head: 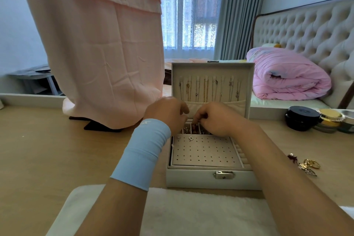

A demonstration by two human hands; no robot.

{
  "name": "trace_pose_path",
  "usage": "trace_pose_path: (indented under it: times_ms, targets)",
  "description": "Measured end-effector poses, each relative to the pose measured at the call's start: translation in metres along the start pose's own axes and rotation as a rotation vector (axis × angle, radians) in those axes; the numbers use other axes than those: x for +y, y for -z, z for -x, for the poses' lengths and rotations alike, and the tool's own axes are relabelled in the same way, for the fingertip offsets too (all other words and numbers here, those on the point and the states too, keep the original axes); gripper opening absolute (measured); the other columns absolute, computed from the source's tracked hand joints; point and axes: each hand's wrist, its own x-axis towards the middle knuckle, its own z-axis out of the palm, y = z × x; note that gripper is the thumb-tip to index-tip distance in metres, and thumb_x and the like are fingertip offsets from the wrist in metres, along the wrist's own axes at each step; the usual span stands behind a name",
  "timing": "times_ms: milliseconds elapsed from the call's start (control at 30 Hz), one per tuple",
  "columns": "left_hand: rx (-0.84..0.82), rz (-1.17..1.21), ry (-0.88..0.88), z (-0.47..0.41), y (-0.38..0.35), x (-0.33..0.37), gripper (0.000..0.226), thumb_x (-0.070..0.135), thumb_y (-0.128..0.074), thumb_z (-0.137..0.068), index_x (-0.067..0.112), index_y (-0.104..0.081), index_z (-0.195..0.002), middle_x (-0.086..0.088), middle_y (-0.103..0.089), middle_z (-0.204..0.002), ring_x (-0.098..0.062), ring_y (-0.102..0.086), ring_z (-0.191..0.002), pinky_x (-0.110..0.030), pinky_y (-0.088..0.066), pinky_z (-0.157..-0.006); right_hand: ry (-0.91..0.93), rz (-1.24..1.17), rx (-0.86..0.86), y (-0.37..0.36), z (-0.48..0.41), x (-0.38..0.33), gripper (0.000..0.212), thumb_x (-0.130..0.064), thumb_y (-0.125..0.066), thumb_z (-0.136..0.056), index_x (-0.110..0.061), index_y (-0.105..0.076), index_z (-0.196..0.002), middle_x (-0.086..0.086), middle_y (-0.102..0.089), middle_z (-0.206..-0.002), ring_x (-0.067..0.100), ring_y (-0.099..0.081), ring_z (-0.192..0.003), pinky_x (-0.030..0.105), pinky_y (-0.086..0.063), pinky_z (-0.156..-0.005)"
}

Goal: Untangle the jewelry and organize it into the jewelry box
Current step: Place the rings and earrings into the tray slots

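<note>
The upright jewelry box lid (212,71) blocks the way just beyond both hands. Left of the left hand (166,113), bare tabletop (38,149) lies open as far as the hanging pink cloth (95,53). Right of the right hand (214,119), loose jewelry (304,163) and jars (302,119) sit on the tabletop.

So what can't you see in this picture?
Head view:
- What, if anything, the fingers hold: hidden by the left hand and right hand.
- Jewelry box back compartments: mostly covered by the hands.
- Necklaces in the lid: too small to tell apart.
</note>
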Motion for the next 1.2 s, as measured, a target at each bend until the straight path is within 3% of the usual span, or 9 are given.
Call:
trace_pose_path:
  times_ms: [133,267,400,533,633,733,833,1033,1200]
  targets:
    - [0.124,-0.064,-0.059,-0.001,-0.008,0.001,0.019,0.033,-0.059,-0.091,0.035,-0.07,-0.107,0.007,-0.06,-0.112,-0.013,-0.048,-0.108,-0.027,-0.041,-0.082,0.009,-0.148,0.036,0.009,0.006,0.0,0.028,-0.012,-0.054,-0.1,-0.031,-0.07,-0.113,-0.012,-0.061,-0.116,0.009,-0.058,-0.105,0.025,-0.048,-0.087]
    - [0.213,0.027,-0.181,0.001,-0.005,0.011,0.017,0.031,-0.058,-0.093,0.033,-0.069,-0.106,0.01,-0.061,-0.104,-0.011,-0.048,-0.101,-0.029,-0.045,-0.085,0.039,-0.215,0.099,0.034,0.02,0.009,0.025,-0.012,-0.056,-0.099,-0.029,-0.072,-0.108,-0.013,-0.06,-0.108,0.006,-0.055,-0.102,0.021,-0.041,-0.087]
    - [0.073,0.164,-0.212,0.008,-0.013,0.043,0.02,0.033,-0.059,-0.094,0.033,-0.065,-0.113,0.014,-0.059,-0.107,-0.007,-0.05,-0.098,-0.025,-0.043,-0.086,0.029,-0.196,0.117,0.058,0.046,0.04,0.021,-0.016,-0.061,-0.095,-0.032,-0.074,-0.098,-0.021,-0.062,-0.093,-0.004,-0.057,-0.087,0.014,-0.039,-0.075]
    - [-0.041,0.231,-0.256,0.006,-0.029,0.091,0.02,0.034,-0.061,-0.092,0.033,-0.066,-0.111,0.017,-0.06,-0.105,-0.004,-0.053,-0.094,-0.023,-0.044,-0.086,-0.081,-0.116,0.113,0.081,0.079,0.086,0.02,-0.017,-0.064,-0.094,-0.034,-0.075,-0.094,-0.018,-0.067,-0.093,-0.002,-0.058,-0.085,0.011,-0.038,-0.069]
    - [-0.153,0.257,-0.263,-0.004,-0.043,0.132,0.021,0.034,-0.058,-0.093,0.032,-0.066,-0.113,0.017,-0.059,-0.101,-0.007,-0.056,-0.096,-0.026,-0.047,-0.088,-0.165,-0.035,0.07,0.088,0.102,0.12,0.019,-0.02,-0.066,-0.093,-0.037,-0.074,-0.095,-0.014,-0.069,-0.098,0.001,-0.062,-0.089,0.017,-0.048,-0.076]
    - [-0.259,0.131,-0.306,-0.016,-0.062,0.167,0.024,0.034,-0.056,-0.094,0.032,-0.067,-0.116,0.01,-0.065,-0.115,-0.014,-0.06,-0.104,-0.03,-0.048,-0.092,-0.248,-0.014,-0.023,0.083,0.117,0.148,0.017,-0.021,-0.066,-0.094,-0.035,-0.074,-0.101,-0.011,-0.07,-0.103,0.004,-0.065,-0.094,0.029,-0.055,-0.089]
    - [-0.348,0.005,-0.312,-0.026,-0.084,0.189,0.026,0.031,-0.056,-0.094,0.034,-0.067,-0.117,0.007,-0.065,-0.122,-0.019,-0.06,-0.11,-0.034,-0.049,-0.097,-0.303,-0.007,-0.04,0.075,0.12,0.166,0.022,-0.019,-0.062,-0.096,-0.033,-0.074,-0.108,-0.009,-0.07,-0.11,0.005,-0.065,-0.098,0.032,-0.056,-0.093]
    - [-0.31,-0.051,-0.276,-0.033,-0.101,0.198,0.028,0.024,-0.053,-0.093,0.036,-0.07,-0.113,0.002,-0.068,-0.114,-0.022,-0.062,-0.1,-0.034,-0.053,-0.09,-0.285,0.06,-0.012,0.052,0.11,0.171,0.027,-0.029,-0.058,-0.098,-0.039,-0.069,-0.121,-0.014,-0.068,-0.114,0.007,-0.062,-0.097,0.028,-0.053,-0.081]
    - [-0.313,-0.107,-0.299,-0.031,-0.105,0.196,0.024,0.028,-0.053,-0.092,0.032,-0.073,-0.106,0.0,-0.069,-0.108,-0.023,-0.06,-0.102,-0.035,-0.051,-0.091,-0.277,0.16,0.05,0.041,0.103,0.171,0.019,-0.03,-0.063,-0.095,-0.037,-0.077,-0.105,-0.009,-0.071,-0.108,0.014,-0.062,-0.095,0.027,-0.045,-0.072]
